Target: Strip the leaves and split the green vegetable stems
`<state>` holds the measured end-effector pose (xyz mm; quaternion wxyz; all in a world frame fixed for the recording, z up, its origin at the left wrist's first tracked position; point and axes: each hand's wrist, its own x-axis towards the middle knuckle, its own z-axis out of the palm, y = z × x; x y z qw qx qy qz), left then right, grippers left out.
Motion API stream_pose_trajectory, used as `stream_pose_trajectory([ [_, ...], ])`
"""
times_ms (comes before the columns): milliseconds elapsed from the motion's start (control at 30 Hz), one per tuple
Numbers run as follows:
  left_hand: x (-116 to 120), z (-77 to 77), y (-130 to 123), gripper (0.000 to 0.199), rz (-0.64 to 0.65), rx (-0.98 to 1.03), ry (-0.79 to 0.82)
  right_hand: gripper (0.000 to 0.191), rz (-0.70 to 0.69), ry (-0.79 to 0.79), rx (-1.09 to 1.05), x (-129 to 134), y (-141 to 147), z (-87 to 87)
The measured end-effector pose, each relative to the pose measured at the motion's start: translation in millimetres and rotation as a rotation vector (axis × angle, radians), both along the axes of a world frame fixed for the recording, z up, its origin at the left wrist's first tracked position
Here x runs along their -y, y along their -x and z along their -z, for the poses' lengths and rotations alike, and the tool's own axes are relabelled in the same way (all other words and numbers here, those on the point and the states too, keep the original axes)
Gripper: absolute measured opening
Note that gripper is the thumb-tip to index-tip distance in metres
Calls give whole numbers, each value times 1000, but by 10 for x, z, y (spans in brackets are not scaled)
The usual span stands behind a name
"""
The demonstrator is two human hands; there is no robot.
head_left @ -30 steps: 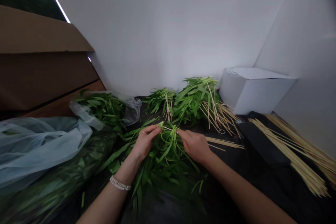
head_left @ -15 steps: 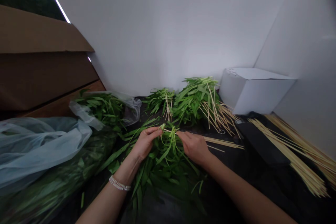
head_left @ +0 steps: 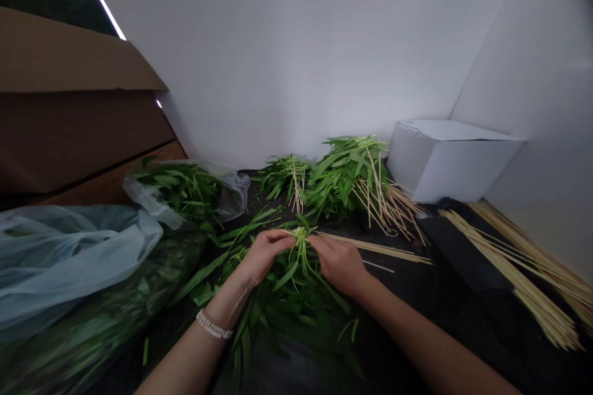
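Note:
My left hand (head_left: 265,254), with a beaded bracelet (head_left: 214,324) on its wrist, pinches the left side of a gathered clump of green stems (head_left: 301,237). From the right, the fingers of my right hand (head_left: 339,261) close on the same clump. Long leaves (head_left: 291,296) hang below it towards me. In the earlier view a thin stick runs between the hands through the stems; now the hands and stems mostly hide it. Several loose sticks (head_left: 384,249) lie just behind my right hand on the dark surface.
Behind are a small leafy bundle (head_left: 282,174) and a larger skewered pile (head_left: 343,173). A white box (head_left: 456,160), a black box (head_left: 463,253) and long sticks (head_left: 523,278) sit right. Bagged greens (head_left: 180,191), a pale plastic bag (head_left: 69,265) and a cardboard box (head_left: 74,129) are left.
The hands have come closer together, and the stems between them are bunched more tightly. My left hand has moved slightly right, and my right hand slightly left.

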<state>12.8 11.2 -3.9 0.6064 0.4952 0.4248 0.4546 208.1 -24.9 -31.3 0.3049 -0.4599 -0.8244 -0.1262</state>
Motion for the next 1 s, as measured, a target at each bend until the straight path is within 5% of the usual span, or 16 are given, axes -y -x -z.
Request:
stream_pose_trajectory([
  [200, -22, -33, 45, 31, 30, -12, -95, 32, 20, -66, -15, -37, -30, -25],
  [333, -119, -137, 200, 51, -167, -24, -150, 28, 76, -240, -148, -92, -164, -87],
  [467, -242, -140, 386, 49, -329, -218, -239, 26, 128, -340, -244, -117, -253, -152],
  [767, -305, -77, 676, 22, -169, -1169, -369, 24, 62, -377, -214, -95, -202, -148],
  [1000, -264, -182, 759, 27, -22, -1371, -195, 23, 46, -361, -210, -91, -197, -147],
])
